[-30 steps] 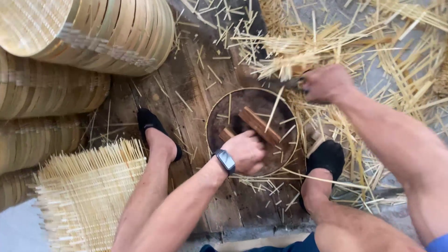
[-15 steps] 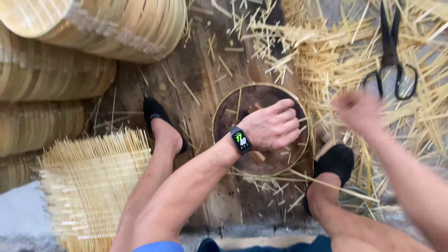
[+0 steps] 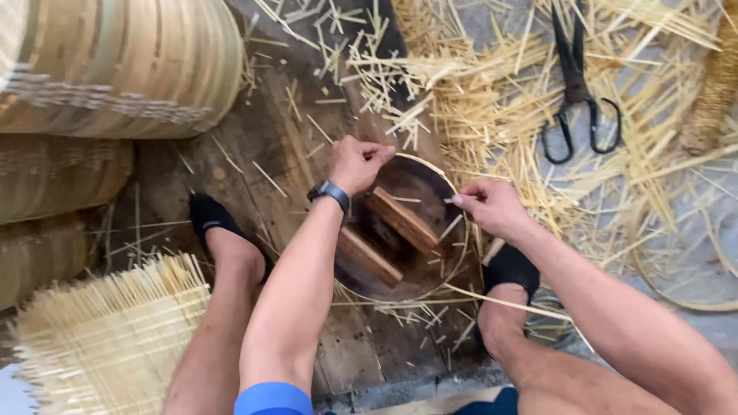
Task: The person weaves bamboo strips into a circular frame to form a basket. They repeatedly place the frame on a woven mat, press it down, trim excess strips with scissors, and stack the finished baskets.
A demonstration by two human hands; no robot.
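A round dark wooden form with two brown wood blocks on it lies on a worn plank floor between my feet. A thin pale bamboo hoop runs around the form's rim. My left hand, with a dark watch on its wrist, pinches the hoop at the form's far left edge. My right hand pinches the hoop at the right edge. A loose end of the strip trails out toward my right foot.
Stacks of round bamboo steamer rings stand at the left. A woven bamboo mat lies at the lower left. Black scissors rest among several loose bamboo strips at the upper right. Another thin hoop lies at the right.
My left hand has lifted off the middle of the form and gone to its far left rim. My right hand came in from the straw on the right to the right rim.
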